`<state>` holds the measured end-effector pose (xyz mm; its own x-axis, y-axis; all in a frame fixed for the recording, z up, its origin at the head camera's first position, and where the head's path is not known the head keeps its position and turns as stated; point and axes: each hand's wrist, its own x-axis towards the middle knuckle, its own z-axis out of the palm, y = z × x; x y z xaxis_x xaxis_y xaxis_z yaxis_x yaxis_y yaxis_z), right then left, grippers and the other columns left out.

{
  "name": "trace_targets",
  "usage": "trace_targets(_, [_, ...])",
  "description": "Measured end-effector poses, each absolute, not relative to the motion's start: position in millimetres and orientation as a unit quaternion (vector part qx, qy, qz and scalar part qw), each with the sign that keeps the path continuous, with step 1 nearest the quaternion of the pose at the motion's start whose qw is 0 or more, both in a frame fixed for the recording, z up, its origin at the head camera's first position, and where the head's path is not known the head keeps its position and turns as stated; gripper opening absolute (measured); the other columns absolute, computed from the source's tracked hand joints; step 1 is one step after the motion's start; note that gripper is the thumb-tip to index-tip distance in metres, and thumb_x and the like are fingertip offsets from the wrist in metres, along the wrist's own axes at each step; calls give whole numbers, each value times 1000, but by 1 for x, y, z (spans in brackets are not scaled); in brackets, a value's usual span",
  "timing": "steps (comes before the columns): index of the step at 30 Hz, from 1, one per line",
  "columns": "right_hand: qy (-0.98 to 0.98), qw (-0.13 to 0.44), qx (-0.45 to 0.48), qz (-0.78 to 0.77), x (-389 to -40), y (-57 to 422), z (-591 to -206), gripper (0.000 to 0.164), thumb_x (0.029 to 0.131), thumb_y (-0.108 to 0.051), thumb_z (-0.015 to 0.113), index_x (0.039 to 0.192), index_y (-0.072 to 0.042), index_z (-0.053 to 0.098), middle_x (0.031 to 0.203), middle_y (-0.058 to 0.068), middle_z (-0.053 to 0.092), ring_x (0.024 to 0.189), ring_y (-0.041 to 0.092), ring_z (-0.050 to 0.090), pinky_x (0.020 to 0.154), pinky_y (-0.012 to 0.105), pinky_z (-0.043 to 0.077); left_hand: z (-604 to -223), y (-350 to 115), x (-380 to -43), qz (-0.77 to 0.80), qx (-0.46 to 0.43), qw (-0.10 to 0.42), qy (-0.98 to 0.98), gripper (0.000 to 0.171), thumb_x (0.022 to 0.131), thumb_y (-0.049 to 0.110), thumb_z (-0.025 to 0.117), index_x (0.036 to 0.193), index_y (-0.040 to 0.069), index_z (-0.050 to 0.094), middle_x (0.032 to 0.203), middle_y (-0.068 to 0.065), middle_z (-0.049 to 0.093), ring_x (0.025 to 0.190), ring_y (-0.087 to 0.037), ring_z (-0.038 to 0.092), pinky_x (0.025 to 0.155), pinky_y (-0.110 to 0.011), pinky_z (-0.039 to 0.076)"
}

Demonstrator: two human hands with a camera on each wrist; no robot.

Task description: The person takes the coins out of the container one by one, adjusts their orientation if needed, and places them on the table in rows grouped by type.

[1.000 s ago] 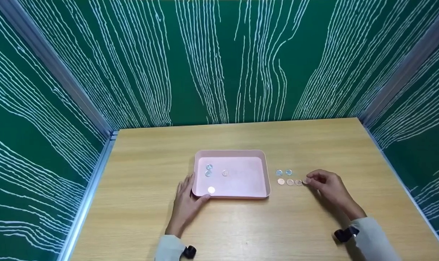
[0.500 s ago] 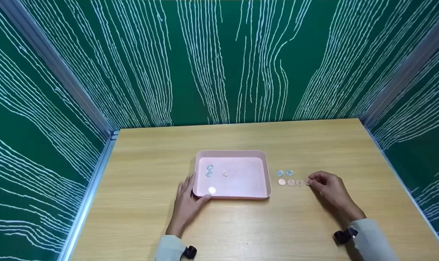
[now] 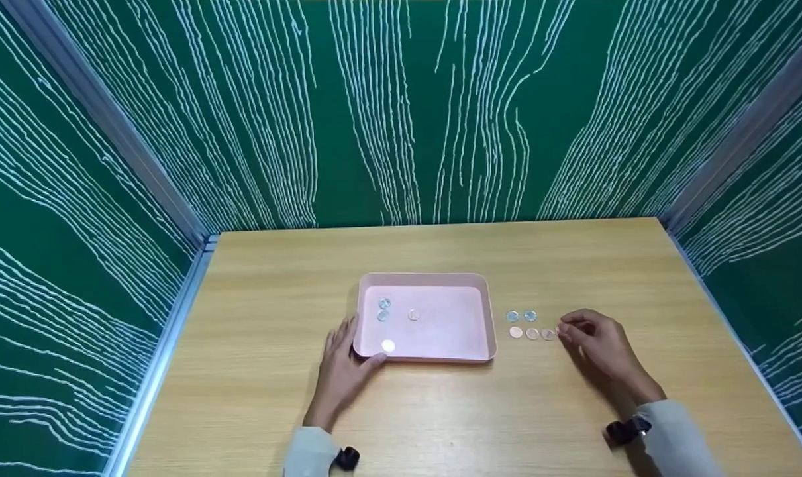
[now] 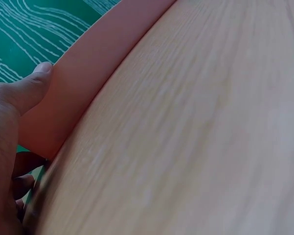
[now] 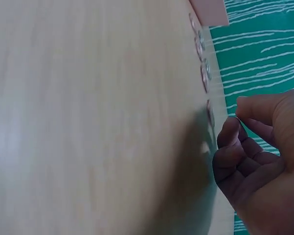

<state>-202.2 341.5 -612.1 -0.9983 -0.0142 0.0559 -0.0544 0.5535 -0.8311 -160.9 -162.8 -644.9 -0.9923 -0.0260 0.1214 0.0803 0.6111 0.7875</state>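
Note:
Several coins lie on the table right of a pink tray [image 3: 440, 324]: two bluish silver coins [image 3: 520, 316] behind, copper-toned coins [image 3: 532, 334] in front. My right hand [image 3: 596, 338] is at the right end of the front row, thumb and forefinger tips pinching a coin [image 3: 559, 329] that is mostly hidden by them. In the right wrist view a coin [image 5: 210, 112] shows beside those fingertips. My left hand [image 3: 341, 371] holds the tray's near left corner, thumb on the front wall [image 4: 73, 93], fingers along the left side.
Inside the tray are two silvery coins [image 3: 383, 309] at left, a pale coin [image 3: 413, 315] near the middle and a bright coin [image 3: 388, 346] near the front left. Green, white-lined panels [image 3: 367, 132] surround the wooden table [image 3: 440, 411] at the back and sides.
My right fingertips have shifted slightly left against the row, and the end coin, seen flat half a second ago, is now mostly covered by them. The left hand and tray stay put.

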Motion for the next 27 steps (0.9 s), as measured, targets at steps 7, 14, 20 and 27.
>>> trace_targets(7, [-864,33,37,501,-205,318,-605,19,105,-2,73,122,6,75,108,21,77,83,16,67,66,16,54,-646,-164,-162,-438,-29,71,-896,106,89,57,88,171,8,40,172,-28,40,162,-52,29,136,-63,17])
trace_targets(14, [-853,11,68,517,-211,287,-593,16,102,-2,75,117,2,79,105,16,78,86,18,67,71,18,55,-648,-164,-163,-432,-37,82,-897,106,89,54,90,170,7,41,170,-32,40,160,-55,31,135,-66,19])
trace_targets(20, [-851,-2,91,517,-219,265,-588,16,103,-3,75,117,3,77,106,13,77,93,20,67,78,19,56,-647,-163,-163,-434,-41,82,-896,107,89,55,89,170,5,41,170,-32,40,160,-54,31,136,-64,17])
trace_targets(27, [-859,-15,121,498,-229,240,-580,17,103,-3,75,120,2,78,109,9,77,95,23,66,81,23,57,-644,-162,-162,-436,-31,73,-896,109,88,56,90,171,7,39,171,-32,38,161,-55,28,135,-66,17])
